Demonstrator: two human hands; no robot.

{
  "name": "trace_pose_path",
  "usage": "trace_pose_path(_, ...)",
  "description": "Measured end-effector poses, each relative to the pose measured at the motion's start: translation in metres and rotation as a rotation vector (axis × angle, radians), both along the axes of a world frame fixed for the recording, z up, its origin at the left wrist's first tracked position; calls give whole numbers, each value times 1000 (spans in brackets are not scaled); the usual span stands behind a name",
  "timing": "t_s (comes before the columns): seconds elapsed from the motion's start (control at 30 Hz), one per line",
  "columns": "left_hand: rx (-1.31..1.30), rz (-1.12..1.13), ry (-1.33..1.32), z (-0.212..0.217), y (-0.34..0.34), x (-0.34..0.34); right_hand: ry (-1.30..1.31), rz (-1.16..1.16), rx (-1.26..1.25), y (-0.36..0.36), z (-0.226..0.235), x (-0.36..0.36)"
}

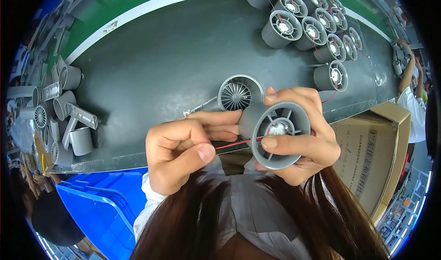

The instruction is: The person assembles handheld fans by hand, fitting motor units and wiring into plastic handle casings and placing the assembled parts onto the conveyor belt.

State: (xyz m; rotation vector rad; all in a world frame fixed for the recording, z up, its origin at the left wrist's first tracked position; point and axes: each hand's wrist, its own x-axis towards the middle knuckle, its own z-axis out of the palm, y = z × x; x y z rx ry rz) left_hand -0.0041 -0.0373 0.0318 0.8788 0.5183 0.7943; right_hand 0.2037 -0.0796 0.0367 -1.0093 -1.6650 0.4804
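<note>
Over the near edge of the dark surface (174,53), both hands are up close and busy. Right hand (301,143) has its fingers (294,97) wrapped round a grey fan housing (278,138), thumb pressed flat on the front rim, index curled over the top: a firm, closed grip. That housing is a short cylinder with its open mouth facing up toward the camera, long axis running from the camera down and away to the left, spokes and a pale hub showing inside. Left hand (181,152) is curled almost shut, thumb against the side of the index, pinching a thin red wire (232,144) that runs straight into the housing's mouth. Just behind the hands, a finned grey ring (236,94) lies on the surface. Finished grey fan units (305,23) cluster far right.
</note>
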Motion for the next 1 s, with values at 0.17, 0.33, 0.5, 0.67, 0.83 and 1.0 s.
trace_pose_path(0.17, 121, 4, 47, -8, 1, 0, 56, 2, -50, -5, -5, -1)
trace_pose_path(0.33, 427, 180, 310, -7, -1, 17, 42, -7, -94, -7, -2, -3)
trace_pose_path(0.5, 854, 406, 551, -12, 1, 29, -138, -112, 24, -7, -6, -7)
trace_pose_path(0.67, 1007, 469, 722, -9, 0, 30, -245, -148, 111, -6, -7, -6)
trace_pose_path(0.83, 1139, 568, 782, -16, 3, 23, -445, -266, 130, -2, -1, 1)
trace_pose_path(1.0, 1092, 706, 964, -12, -2, 6, -534, -281, 235, 8, 2, 20)
